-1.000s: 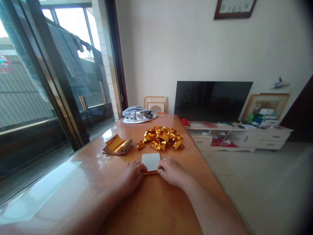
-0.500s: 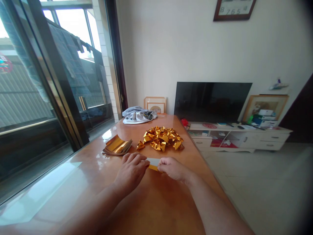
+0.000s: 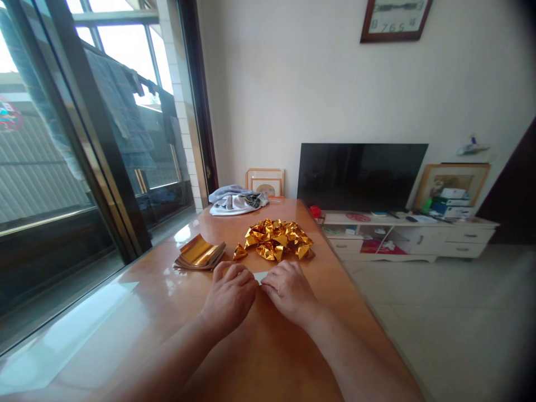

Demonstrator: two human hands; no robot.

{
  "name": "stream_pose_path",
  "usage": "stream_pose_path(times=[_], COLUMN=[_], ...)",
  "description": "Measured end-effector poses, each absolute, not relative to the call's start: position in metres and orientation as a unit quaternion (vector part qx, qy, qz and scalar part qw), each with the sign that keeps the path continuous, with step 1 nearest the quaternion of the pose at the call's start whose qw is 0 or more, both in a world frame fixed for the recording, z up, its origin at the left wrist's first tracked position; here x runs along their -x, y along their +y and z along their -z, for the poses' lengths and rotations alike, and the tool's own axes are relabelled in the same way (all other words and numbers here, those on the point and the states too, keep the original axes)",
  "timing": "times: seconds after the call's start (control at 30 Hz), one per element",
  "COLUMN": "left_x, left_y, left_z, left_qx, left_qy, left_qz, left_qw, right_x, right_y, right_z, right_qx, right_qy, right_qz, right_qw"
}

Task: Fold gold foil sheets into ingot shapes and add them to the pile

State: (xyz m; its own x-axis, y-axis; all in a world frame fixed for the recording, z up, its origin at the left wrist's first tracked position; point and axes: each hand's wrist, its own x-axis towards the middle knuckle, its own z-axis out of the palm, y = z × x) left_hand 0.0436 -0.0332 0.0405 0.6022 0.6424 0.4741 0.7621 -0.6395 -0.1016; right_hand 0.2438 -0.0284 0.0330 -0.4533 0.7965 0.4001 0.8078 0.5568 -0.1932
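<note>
Between my two hands lies a sheet of gold foil paper (image 3: 260, 276), its pale back showing; most of it is hidden by my fingers. My left hand (image 3: 233, 290) is closed on its left part, fingers bent. On the right part my right hand (image 3: 288, 287) is closed too, thumb and fingers pinching the near edge. Just beyond my left hand is a stack of gold foil sheets (image 3: 200, 254) with curled tops. A heap of folded gold foil pieces (image 3: 278, 239) sits farther off, with a single folded piece (image 3: 240, 252) at its left.
The glossy wooden table (image 3: 268, 357) runs away from me. Crumpled grey cloth (image 3: 237, 201) lies at its far end. A window door (image 3: 96, 167) stands on the left; a white cabinet (image 3: 456, 237) and a television (image 3: 362, 176) are beyond on the right.
My right hand has moved left, closer to my left hand, and now covers more of the paper. The gold strip along the near edge is no longer visible. The view has shifted slightly.
</note>
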Motion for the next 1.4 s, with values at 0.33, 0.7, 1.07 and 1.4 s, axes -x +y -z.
stream_pose_path(times=[0.33,0.7,1.07,1.4], left_x=[-0.030,-0.040,-0.010,-0.032], left_y=[-0.030,-0.035,-0.027,-0.030], left_z=[-0.041,-0.027,-0.032,-0.010], left_qx=[0.878,0.875,0.847,0.739], left_qy=[-0.410,-0.410,-0.453,-0.592], left_qz=[0.181,0.196,0.215,0.298], left_qw=[0.167,0.165,0.176,-0.124], right_x=[-0.271,-0.246,-0.254,-0.241], right_y=[-0.017,-0.030,-0.023,-0.027], right_z=[-0.036,-0.035,-0.033,-0.025], right_qx=[0.540,0.481,0.501,0.514], right_qy=[-0.823,-0.857,-0.849,-0.831], right_qz=[0.023,-0.004,0.025,0.023], right_qw=[0.175,0.185,0.167,0.212])
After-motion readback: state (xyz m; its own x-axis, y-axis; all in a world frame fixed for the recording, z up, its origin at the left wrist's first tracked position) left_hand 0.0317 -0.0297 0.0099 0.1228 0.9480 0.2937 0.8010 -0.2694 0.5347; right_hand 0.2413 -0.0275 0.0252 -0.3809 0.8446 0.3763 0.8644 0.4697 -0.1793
